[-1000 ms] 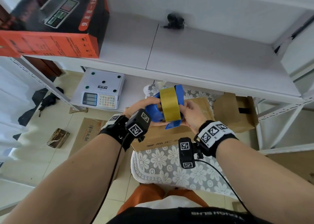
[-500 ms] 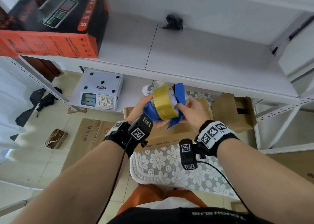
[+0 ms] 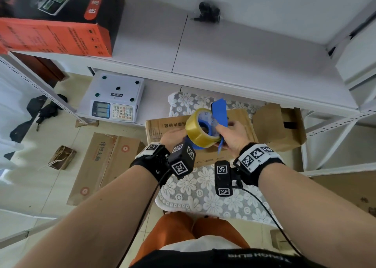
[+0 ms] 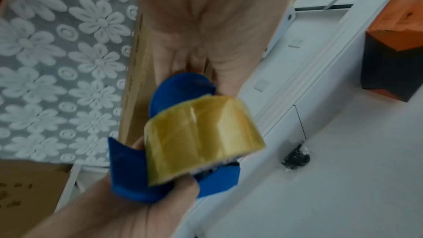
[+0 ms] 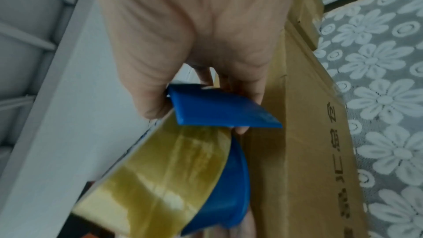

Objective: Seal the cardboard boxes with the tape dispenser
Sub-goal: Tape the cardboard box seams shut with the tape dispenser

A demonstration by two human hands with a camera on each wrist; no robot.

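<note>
Below the shelf edge [image 3: 244,88], both hands' grip around the tape dispenser [image 3: 218,113], above the cardboard box [image 3: 162,127].

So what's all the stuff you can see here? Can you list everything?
Blue plastic tape dispenser: one, blue, held up in both hands above the box.
Yellow tape roll: one, yellow, mounted on the dispenser.
Long brown cardboard box: one, brown, on the floral cloth.
Small brown cardboard box: one, brown, right of the long box.
Grey floral lace cloth: one, grey and white, under the boxes.
White weighing scale: one, white, lower shelf.
Orange and black carton: one, upper shelf, left.
Flattened cardboard: brown, on the floor.
Left hand: one, holding the dispenser.
Right hand: one, gripping the dispenser.
</note>
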